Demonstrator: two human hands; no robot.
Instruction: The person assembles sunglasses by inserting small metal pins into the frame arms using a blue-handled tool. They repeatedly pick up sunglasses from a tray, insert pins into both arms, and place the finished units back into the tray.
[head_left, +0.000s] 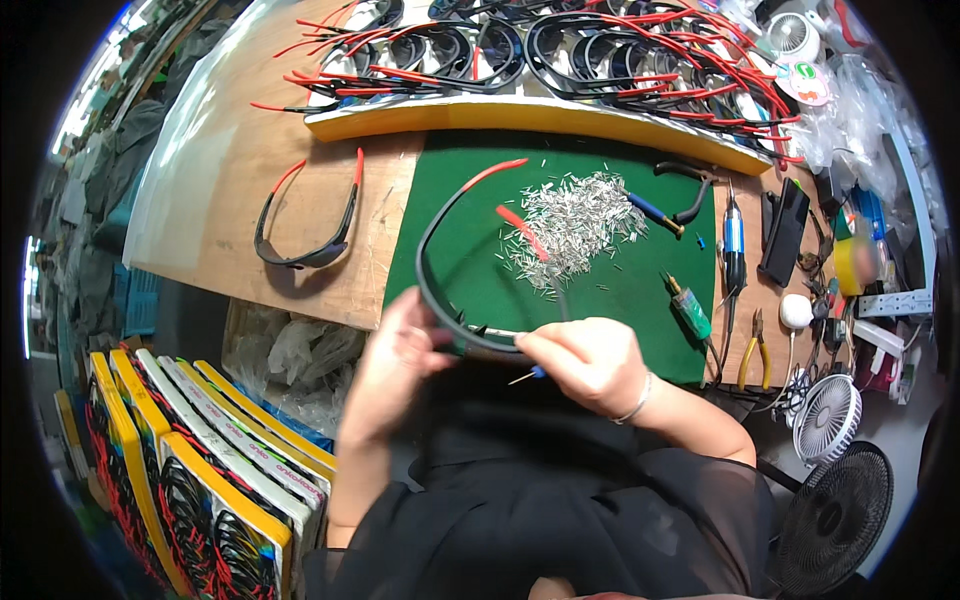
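A black glasses frame [424, 262] with red temple tips is held up over the near edge of the green mat [440, 180], its temples pointing away from me. My left hand [392, 350], somewhat blurred, has its fingers closed around the frame's left side. At the right side of the frame, my right hand [588, 366] is closed in a pinch. A thin metal tip and a small blue part [537, 372] stick out below the right fingers; the rest of that tool is hidden. Beyond the frame, a pile of small metallic pieces [585, 225] lies on the mat.
Dark glasses [305, 256] rest on the wood at left. A yellow-edged tray [520, 115] of frames spans the back. Blue-handled pliers [655, 214], a green-handled tool [690, 312], a blue screwdriver [734, 240] and yellow pliers [752, 352] lie right. Fans [830, 515] stand lower right.
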